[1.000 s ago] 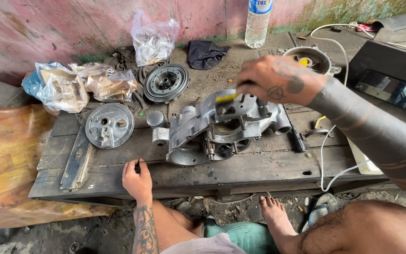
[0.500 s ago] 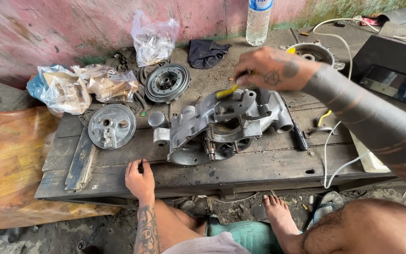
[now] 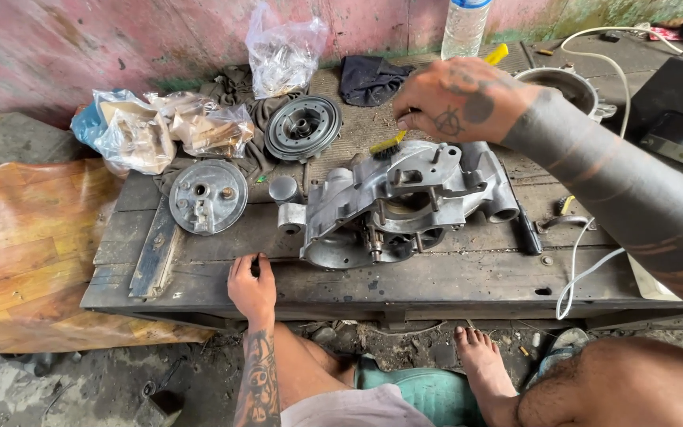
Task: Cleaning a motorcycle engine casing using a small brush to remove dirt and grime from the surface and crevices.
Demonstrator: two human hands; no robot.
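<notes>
A grey metal engine casing (image 3: 405,202) lies in the middle of a low wooden bench (image 3: 452,277). My right hand (image 3: 460,99) is over the casing's far edge, shut on a yellow-handled brush (image 3: 393,142) whose bristles touch the top of the casing. My left hand (image 3: 253,286) rests on the near edge of the bench, left of the casing, fingers curled around a small dark object that I cannot make out.
A round metal plate (image 3: 207,195), a pulley disc (image 3: 302,126), plastic bags (image 3: 160,130), a dark cloth (image 3: 369,79), a clear bottle (image 3: 464,28) and a round housing (image 3: 567,85) lie on the bench. A white cable (image 3: 583,261) hangs at the right. My bare foot (image 3: 484,368) is below.
My right hand with the brush has shifted slightly along the casing's far edge. The left hand has stayed on the bench edge.
</notes>
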